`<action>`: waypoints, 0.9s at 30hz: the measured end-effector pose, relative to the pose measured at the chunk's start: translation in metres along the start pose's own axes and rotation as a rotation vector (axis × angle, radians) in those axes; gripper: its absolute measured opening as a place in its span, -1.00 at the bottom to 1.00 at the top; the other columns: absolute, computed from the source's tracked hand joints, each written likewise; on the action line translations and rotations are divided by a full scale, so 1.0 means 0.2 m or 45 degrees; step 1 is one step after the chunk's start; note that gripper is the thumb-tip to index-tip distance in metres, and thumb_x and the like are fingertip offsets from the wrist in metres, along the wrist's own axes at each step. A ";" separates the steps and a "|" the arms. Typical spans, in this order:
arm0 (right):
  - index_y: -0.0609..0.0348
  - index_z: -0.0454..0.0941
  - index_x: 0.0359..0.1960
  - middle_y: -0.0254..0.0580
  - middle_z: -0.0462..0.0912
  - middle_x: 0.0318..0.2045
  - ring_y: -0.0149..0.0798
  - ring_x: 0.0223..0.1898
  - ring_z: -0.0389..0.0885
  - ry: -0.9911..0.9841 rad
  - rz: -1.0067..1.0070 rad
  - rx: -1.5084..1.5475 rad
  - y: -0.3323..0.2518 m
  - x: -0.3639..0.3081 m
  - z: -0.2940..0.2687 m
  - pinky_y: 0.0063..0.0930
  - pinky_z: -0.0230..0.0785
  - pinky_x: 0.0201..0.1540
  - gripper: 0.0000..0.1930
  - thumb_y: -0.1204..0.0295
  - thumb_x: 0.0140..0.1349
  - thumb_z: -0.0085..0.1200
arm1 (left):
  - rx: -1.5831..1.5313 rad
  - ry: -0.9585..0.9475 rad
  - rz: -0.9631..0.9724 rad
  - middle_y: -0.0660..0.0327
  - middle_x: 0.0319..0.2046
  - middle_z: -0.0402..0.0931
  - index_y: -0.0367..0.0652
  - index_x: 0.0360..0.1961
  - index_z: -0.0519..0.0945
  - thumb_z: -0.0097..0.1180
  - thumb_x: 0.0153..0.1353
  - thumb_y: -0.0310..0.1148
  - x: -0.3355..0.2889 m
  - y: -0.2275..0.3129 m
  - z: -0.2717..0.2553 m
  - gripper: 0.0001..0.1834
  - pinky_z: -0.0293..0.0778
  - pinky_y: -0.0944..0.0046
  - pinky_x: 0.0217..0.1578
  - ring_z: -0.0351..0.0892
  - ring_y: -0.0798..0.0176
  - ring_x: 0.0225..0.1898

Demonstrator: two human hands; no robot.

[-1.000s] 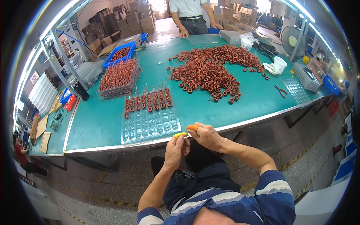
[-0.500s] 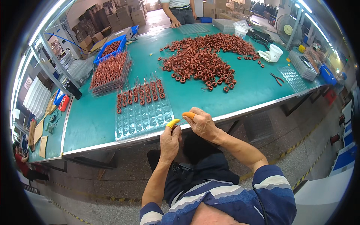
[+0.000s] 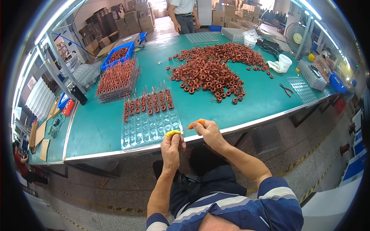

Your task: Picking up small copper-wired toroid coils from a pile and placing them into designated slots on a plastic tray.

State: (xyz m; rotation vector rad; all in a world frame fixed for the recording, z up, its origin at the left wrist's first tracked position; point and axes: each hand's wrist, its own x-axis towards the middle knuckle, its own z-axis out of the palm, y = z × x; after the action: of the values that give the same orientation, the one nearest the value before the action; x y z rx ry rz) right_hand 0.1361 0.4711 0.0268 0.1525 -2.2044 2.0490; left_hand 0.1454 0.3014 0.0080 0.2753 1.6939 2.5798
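My left hand (image 3: pixel 170 149) is closed in a pinch, a yellow finger cot on its index finger. The small ring coil it holds is almost hidden by the fingers. Thin wire leads (image 3: pixel 186 130) run from it toward my right hand (image 3: pixel 211 135), whose thumb and orange-covered finger pinch them. Both hands are just over the table's front edge. Beside the left hand lies a clear plastic tray (image 3: pixel 143 131) with round pockets. Copper-coloured ring coils (image 3: pixel 149 103) fill its far rows, leads pointing up. Beyond is a large heap of loose coils (image 3: pixel 208 73).
Stacked trays of coils (image 3: pixel 115 84) and a blue bin (image 3: pixel 130 47) stand at the left. Red-handled pliers (image 3: pixel 286 90), another clear tray (image 3: pixel 301 89) and a white tub (image 3: pixel 284 63) are at the right. Another person (image 3: pixel 184 17) stands beyond the far edge.
My left hand has turned and shifted slightly left, hiding the coil more. My right hand stays pinched close by. The other person's hand has lifted off the table.
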 end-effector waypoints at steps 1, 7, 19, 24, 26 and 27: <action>0.31 0.65 -0.30 -0.50 0.46 -0.51 -0.53 -0.51 0.34 -0.079 0.105 0.115 0.02 0.02 0.00 -0.59 0.23 -0.43 -0.64 0.20 0.34 0.03 | -0.076 0.004 0.001 0.26 -0.43 0.44 -0.21 -0.18 0.45 -0.10 0.41 -0.33 0.00 0.00 0.00 -0.83 0.34 0.44 -0.51 0.41 0.41 -0.53; 0.22 0.65 -0.22 -0.38 0.58 -0.41 -0.51 -0.28 0.47 -0.019 0.166 0.310 0.09 0.06 0.06 -0.60 0.30 -0.13 -0.65 0.18 0.37 -0.03 | 0.032 -0.027 -0.057 0.27 -0.42 0.42 -0.27 -0.03 0.41 -0.13 0.42 -0.36 0.02 0.03 -0.02 -0.77 0.39 0.45 -0.47 0.44 0.42 -0.49; 0.31 0.57 -0.13 -0.33 0.60 -0.39 -0.53 -0.40 0.54 -0.218 0.163 0.304 0.19 0.00 0.07 -0.67 0.39 -0.37 -0.55 0.07 0.33 0.02 | 0.252 -0.103 0.075 0.29 -0.44 0.47 -0.32 0.04 0.42 -0.02 0.37 -0.43 0.02 0.02 -0.06 -0.72 0.40 0.50 -0.45 0.44 0.49 -0.47; 0.27 0.61 -0.18 -0.33 0.63 -0.44 -0.53 -0.42 0.54 -0.181 0.143 0.339 0.20 -0.01 0.09 -0.67 0.41 -0.31 -0.65 0.19 0.39 -0.04 | 0.286 -0.141 0.049 0.29 -0.46 0.49 -0.34 0.04 0.42 -0.02 0.36 -0.43 0.00 0.00 -0.05 -0.71 0.40 0.50 -0.48 0.45 0.50 -0.50; 0.27 0.61 -0.19 -0.33 0.63 -0.45 -0.53 -0.43 0.54 -0.163 0.125 0.318 0.21 -0.02 0.10 -0.67 0.41 -0.32 -0.66 0.20 0.39 -0.04 | 0.412 -0.120 0.094 0.29 -0.49 0.51 -0.35 0.00 0.47 0.00 0.34 -0.45 0.00 -0.01 -0.05 -0.74 0.41 0.49 -0.49 0.47 0.49 -0.52; 0.27 0.62 -0.20 -0.33 0.63 -0.46 -0.53 -0.44 0.54 -0.144 0.102 0.296 0.19 -0.02 0.12 -0.67 0.41 -0.33 -0.66 0.22 0.39 -0.04 | 0.411 -0.119 0.091 0.29 -0.49 0.51 -0.35 0.00 0.47 0.00 0.34 -0.45 0.00 0.00 -0.04 -0.74 0.41 0.49 -0.49 0.47 0.49 -0.52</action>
State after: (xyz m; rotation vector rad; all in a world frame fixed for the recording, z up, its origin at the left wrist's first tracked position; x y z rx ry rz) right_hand 0.1341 0.4507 -0.0134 0.2112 -2.0567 2.3937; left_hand 0.1448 0.2931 0.0049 0.4673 2.0956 2.2861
